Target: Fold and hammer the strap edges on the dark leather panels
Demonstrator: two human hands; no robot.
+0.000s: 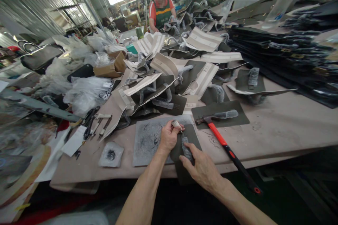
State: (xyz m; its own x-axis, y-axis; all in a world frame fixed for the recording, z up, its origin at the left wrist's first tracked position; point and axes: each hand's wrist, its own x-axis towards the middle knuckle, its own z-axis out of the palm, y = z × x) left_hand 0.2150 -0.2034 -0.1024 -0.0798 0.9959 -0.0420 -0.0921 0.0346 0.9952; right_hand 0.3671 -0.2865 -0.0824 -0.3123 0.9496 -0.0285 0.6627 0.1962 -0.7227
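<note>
From a distance, I have the left hand [169, 136] pinched on a small whitish piece [176, 124] at the plastic-wrapped strap [186, 150] on a dark panel [182, 175] overhanging the table's near edge; the right hand [203, 167] spreads thumb and forefinger about the strap, though I cannot tell whether they clamp it.

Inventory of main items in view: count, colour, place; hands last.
strap: one, dark, front centre
work panel: one, dark, under strap
small piece: one, whitish, front centre
hammer: one, red-black handle, front right
slabs: two, grey, front
panels: many, dark or cream, centre
stacked pieces: many, black, right
bottle: one, clear, back right
box: one, brown, left
bags: many, clear, left
table: one, pinkish, beneath
co-worker: one, red-green clothing, back
left hand: one, bare, on small piece
right hand: one, bare, on strap
</note>
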